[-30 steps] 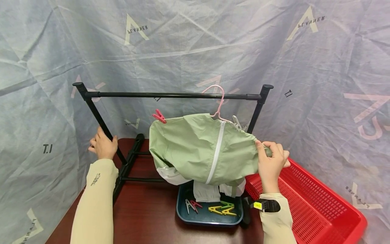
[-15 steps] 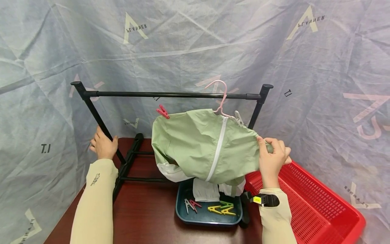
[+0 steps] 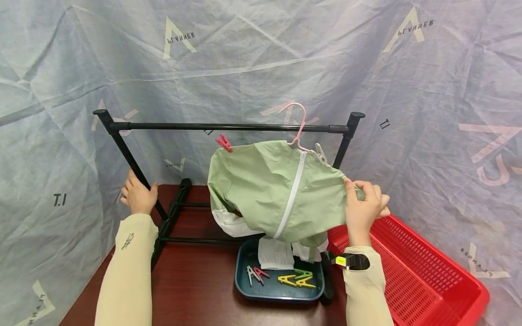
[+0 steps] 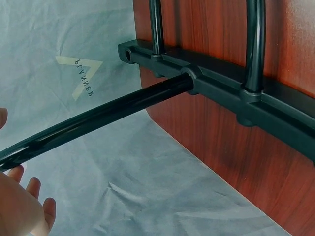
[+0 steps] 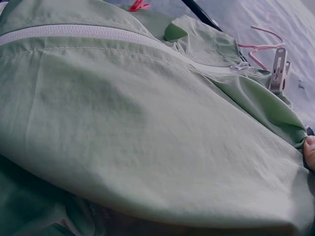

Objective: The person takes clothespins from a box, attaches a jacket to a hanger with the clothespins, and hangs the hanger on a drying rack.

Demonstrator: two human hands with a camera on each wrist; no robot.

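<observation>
My right hand (image 3: pixel 364 206) pinches the right shoulder edge of a light green zip jacket (image 3: pixel 261 190), holding it up in front of a black rack (image 3: pixel 228 127). The jacket is on a pink hanger (image 3: pixel 301 131), whose hook stands higher than the rack's top bar. A red clothespin (image 3: pixel 224 142) sits at the jacket's left shoulder and a grey clothespin (image 5: pixel 279 71) near its right one. My left hand (image 3: pixel 140 194) rests against the rack's left post (image 4: pixel 98 118), thumb and fingers on either side, fingers loosely extended. The jacket hides the hanger's arms.
Below the jacket is a dark blue tray (image 3: pixel 277 298) with several clothespins (image 3: pixel 295 278) in grey, red, yellow and green. White cloth (image 3: pixel 275 254) hangs over the tray. A red plastic basket (image 3: pixel 424 271) stands at the right. A printed grey sheet (image 3: pixel 261 54) forms the backdrop.
The jacket and hanger have risen and shifted slightly right, lifting the hook further above the bar. My right hand keeps its pinch, moving a little; my left hand stays at the post.
</observation>
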